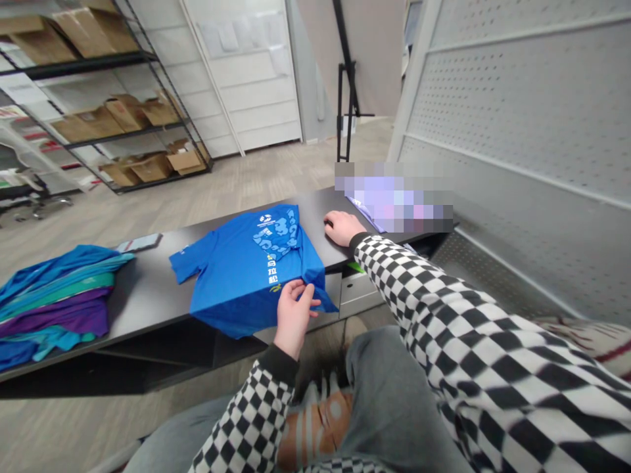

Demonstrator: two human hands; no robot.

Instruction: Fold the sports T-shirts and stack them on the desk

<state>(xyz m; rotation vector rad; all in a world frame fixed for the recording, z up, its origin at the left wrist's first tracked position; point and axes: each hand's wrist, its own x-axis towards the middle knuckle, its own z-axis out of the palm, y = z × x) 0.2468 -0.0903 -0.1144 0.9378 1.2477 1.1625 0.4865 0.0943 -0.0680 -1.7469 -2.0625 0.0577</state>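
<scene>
A blue T-shirt (236, 256) with white lettering and a pale blue print lies on the dark table, its lower edge hanging over the front. One side of it is folded over, with creases near the hem. At that hem is my left hand (292, 318), thumb and fingers pinched on the cloth, the other fingers loosely curled. My right hand (345, 228) rests on the tabletop to the right of the shirt, apart from it. Its fingers are curled in, and a small dark spot shows at them that I cannot make out.
A pile of blue, green and purple shirts (59, 305) lies on the table (152, 289) at left, with a flat phone-like thing (139, 243) behind it. Lilac cloth (389, 203), partly blurred, lies at right. A perforated panel (522, 112) borders the right; shelves hold boxes (93, 125).
</scene>
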